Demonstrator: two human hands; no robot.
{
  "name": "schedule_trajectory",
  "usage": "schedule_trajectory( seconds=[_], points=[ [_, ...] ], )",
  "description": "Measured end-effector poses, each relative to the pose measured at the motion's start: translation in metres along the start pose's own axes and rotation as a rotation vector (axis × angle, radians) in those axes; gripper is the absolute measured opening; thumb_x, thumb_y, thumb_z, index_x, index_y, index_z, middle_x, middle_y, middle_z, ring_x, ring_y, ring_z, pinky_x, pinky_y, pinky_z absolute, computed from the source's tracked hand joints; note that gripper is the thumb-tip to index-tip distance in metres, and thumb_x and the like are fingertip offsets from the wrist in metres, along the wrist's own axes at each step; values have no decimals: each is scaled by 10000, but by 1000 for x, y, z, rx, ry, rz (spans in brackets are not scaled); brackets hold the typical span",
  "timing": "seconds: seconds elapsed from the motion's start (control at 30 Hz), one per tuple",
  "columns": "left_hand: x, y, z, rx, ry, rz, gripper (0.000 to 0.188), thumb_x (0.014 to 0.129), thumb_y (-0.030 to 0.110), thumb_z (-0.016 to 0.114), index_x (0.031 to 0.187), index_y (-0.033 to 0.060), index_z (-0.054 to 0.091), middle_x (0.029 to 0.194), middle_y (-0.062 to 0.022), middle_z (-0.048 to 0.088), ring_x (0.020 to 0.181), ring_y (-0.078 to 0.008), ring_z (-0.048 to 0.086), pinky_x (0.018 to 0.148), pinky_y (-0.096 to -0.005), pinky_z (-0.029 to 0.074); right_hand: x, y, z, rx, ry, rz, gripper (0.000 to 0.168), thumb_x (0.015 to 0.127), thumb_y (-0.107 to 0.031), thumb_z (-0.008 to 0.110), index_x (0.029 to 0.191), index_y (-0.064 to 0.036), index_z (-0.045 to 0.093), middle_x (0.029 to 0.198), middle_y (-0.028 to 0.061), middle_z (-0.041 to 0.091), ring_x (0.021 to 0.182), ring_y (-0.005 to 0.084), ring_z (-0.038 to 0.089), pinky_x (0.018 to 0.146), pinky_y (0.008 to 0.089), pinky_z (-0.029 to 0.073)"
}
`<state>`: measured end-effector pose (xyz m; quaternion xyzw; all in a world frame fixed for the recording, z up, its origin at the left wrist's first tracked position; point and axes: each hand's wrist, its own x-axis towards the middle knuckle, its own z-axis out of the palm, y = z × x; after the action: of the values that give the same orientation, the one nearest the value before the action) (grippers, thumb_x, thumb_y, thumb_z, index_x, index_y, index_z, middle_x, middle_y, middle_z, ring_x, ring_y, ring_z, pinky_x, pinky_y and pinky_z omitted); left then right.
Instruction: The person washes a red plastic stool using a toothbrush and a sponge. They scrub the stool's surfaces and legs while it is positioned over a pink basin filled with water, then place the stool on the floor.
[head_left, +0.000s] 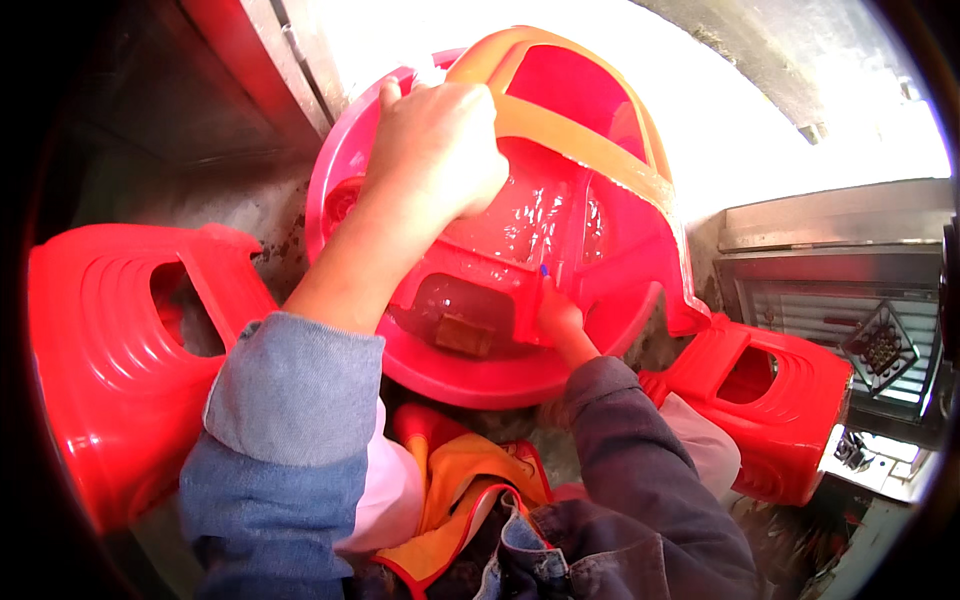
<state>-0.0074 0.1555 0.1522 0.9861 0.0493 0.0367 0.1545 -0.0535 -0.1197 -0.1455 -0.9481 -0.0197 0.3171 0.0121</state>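
Observation:
A red plastic stool (585, 142), orange-looking where sunlit, lies tilted in a round pink-red plastic basin (495, 394) with water in it. My left hand (442, 142) is closed on the stool's upper edge at the far side of the basin; its fingertips are partly lost in glare. Low on the near part of the stool is my right hand (559, 311), a small blue tip (544, 270) showing at its fingers. What it grips is hidden. A brown rectangular block (463, 335) lies in the basin near the close rim.
Red plastic stools stand at the left (112, 300) and right (795, 405) of the basin. An orange cloth with red trim (465, 469) hangs below, between the knees. A metal door frame (300, 60) is at upper left, with a glass-fronted metal cabinet (825, 300) at right.

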Motion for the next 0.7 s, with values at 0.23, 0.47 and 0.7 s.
schedule_trajectory(
  seconds=[0.23, 0.47, 0.7],
  points=[
    [-7, -8, 4, 77, 20, 64, 125, 628, 17, 558, 698, -21, 654, 797, -234, 650, 891, -374, 627, 1032, -484, 346, -71, 21, 45, -153, -195, -470, 236, 895, -168, 469, 1053, -46, 595, 881, 191, 685, 854, 350, 681, 747, 494, 538],
    [-1, 8, 8, 39, 22, 86, 144, 646, 37, 563, 728, -4, 673, 808, -213, 662, 899, -368, 634, 1004, -504, 362, 1, 52, 59, -253, 65, -204, 236, 867, -135, 499, 1064, -66, 608, 870, 185, 680, 807, 328, 691, 685, 477, 554],
    [-5, -12, 15, 73, 60, 75, 167, 657, 46, 564, 766, -10, 677, 847, -214, 665, 913, -369, 630, 990, -492, 372, -84, 16, 51, -185, -225, -552, 221, 813, -147, 532, 888, -51, 717, 909, 120, 705, 843, 270, 692, 714, 433, 548]
  ],
)
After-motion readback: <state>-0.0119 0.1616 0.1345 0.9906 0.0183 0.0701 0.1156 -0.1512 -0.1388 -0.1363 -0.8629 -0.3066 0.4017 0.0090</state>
